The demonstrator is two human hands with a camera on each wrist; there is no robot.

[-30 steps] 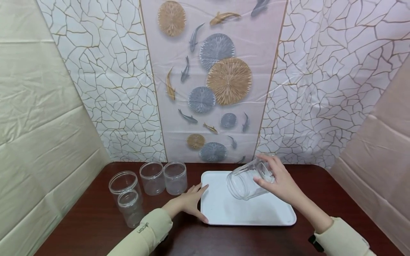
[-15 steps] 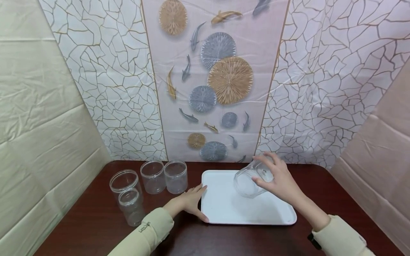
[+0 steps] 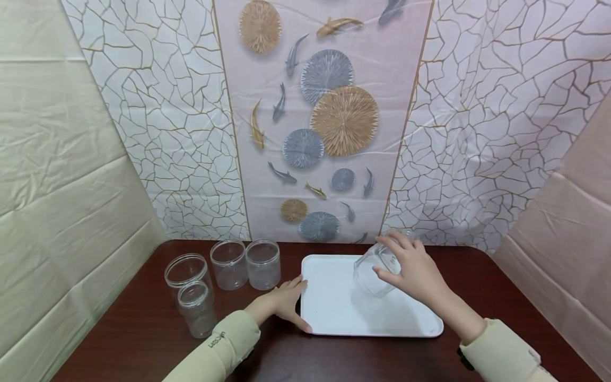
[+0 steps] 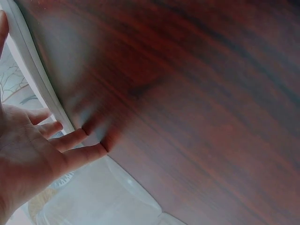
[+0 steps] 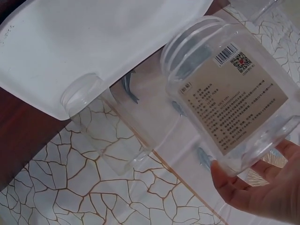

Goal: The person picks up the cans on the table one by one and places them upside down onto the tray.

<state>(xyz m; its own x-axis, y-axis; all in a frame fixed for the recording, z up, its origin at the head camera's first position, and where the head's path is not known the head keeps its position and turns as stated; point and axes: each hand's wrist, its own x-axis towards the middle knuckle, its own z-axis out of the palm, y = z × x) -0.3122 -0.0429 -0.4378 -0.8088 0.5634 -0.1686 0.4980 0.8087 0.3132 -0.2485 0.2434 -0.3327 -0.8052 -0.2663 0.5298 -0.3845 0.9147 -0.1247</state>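
My right hand (image 3: pixel 414 270) holds a clear plastic jar (image 3: pixel 373 273) by its base end, tilted with the ringed mouth down over the white tray (image 3: pixel 329 307). In the right wrist view, fingers and thumb curl round the bottom of this jar (image 5: pixel 206 75), which carries a printed beige label (image 5: pixel 234 101). A second, narrower clear jar (image 5: pixel 110 126) appears mouth-down at the tray's far side; in the head view the hand mostly hides it. My left hand (image 3: pixel 285 302) rests at the tray's left edge, fingers spread. The left wrist view shows those fingers extended and holding nothing.
Several clear open jars stand upright on the dark red wooden table (image 3: pixel 143 329) at left: a wide jar (image 3: pixel 187 269), a narrow jar (image 3: pixel 198 313), and two short jars (image 3: pixel 229 268) behind. A patterned cloth (image 3: pixel 315 159) hangs along the table's back edge.
My right hand has moved the tilted jar slightly right, turning its mouth further downward. The left hand stays at the tray's edge.
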